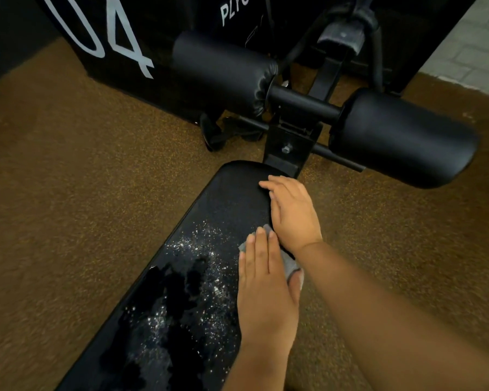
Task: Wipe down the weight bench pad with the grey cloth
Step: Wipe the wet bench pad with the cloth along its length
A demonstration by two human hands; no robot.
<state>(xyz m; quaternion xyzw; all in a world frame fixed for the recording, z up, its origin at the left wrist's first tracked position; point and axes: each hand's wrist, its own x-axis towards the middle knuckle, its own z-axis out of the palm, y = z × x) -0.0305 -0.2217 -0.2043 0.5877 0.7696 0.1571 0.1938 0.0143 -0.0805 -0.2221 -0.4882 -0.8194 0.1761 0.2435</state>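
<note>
1. Left hand (266,289) lies flat, palm down, on the grey cloth (290,265) at the right edge of the bench pad (198,249). Fingers straight and close together, pointing to the far end; thumb out to the right, over the cloth.
2. Left forearm comes up from the near edge of the view, roughly along the pad.
3. Grey cloth mostly hidden under the left hand; small bits show past the fingertips and by the thumb. It sits on the pad's right side, about midway along the visible length.
4. Right hand (292,213) rests palm down on the pad's right edge, just beyond the left hand, touching or nearly touching its fingertips. Fingers straight, together, angled far-left. Holds nothing.
5. Right forearm crosses in from the near right corner, above the left wrist.
6. Pad is black and runs diagonally from near left to far centre. White specks and wet dark patches lie on its near-left part.
7. Two black roller pads (401,136) sit on the frame at the far end.
8. Black plyo box (116,46) with white "04" is at far left, on the brown speckled floor (68,179).
</note>
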